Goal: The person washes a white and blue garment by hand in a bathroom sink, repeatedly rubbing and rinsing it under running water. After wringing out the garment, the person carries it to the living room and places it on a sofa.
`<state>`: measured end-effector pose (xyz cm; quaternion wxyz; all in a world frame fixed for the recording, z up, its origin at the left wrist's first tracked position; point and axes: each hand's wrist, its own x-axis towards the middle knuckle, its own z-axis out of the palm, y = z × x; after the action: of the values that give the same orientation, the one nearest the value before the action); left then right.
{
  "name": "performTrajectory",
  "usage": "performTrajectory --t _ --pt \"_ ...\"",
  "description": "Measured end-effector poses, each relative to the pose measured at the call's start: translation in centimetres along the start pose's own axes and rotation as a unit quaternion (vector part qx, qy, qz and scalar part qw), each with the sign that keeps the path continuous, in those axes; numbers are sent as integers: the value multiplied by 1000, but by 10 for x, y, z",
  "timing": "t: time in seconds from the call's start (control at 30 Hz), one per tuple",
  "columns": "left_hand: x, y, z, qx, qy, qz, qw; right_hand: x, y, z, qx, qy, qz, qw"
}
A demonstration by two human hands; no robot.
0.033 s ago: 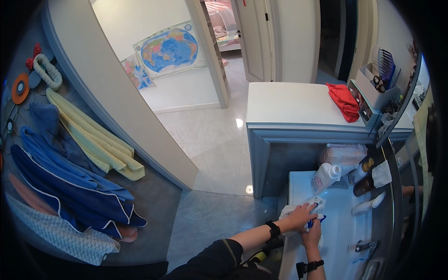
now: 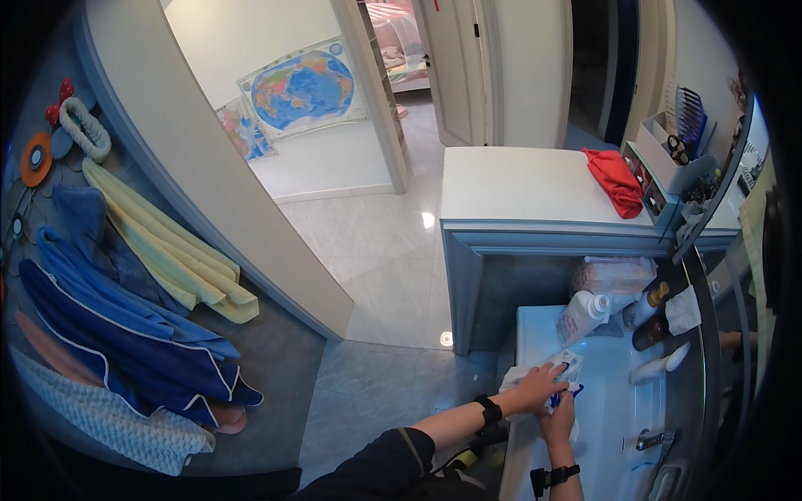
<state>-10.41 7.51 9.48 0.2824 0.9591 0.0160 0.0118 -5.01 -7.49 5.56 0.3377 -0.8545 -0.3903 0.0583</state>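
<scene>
Both hands are together over the near left edge of a white washbasin (image 2: 535, 324). My left hand (image 2: 536, 391) has its fingers bent over a bunched white cloth with blue parts (image 2: 571, 357). Just below, my right hand (image 2: 557, 422) is closed around the same cloth, close against the left fingers. Some white fabric hangs over the basin's rim beside the left wrist. The fingers hide much of the cloth, so its full shape cannot be made out.
A white bottle (image 2: 584, 320) stands at the basin's far end, near a pump bottle (image 2: 649, 306), a brown bottle (image 2: 650, 332) and a white tube (image 2: 660, 366). The faucet (image 2: 654, 440) is at right. A red cloth (image 2: 615, 181) lies on the white cabinet (image 2: 510, 184). Towels (image 2: 142, 334) hang left.
</scene>
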Motion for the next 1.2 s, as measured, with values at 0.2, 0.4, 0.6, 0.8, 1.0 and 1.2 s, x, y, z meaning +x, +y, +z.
performTrajectory --t 0.2,0.4,0.6,0.8,1.0,1.2 --pt "0 2 0 1 -9 -7 1000 -2 2 0 6 1 -13 1000" --pt "0 2 0 2 -8 -7 1000 -3 3 1 6 4 -18 1000" --pt "-2 5 -3 10 -5 -12 1000 -3 3 1 -3 6 -22 1000" --pt "0 0 -2 10 -6 2 1000 -3 -2 -2 -11 -14 -17 1000" --pt "4 -10 1 10 -7 39 999 -26 -2 -16 25 30 -63 997" --pt "6 -8 -5 10 23 72 997 -82 37 -28 -10 179 40 983"
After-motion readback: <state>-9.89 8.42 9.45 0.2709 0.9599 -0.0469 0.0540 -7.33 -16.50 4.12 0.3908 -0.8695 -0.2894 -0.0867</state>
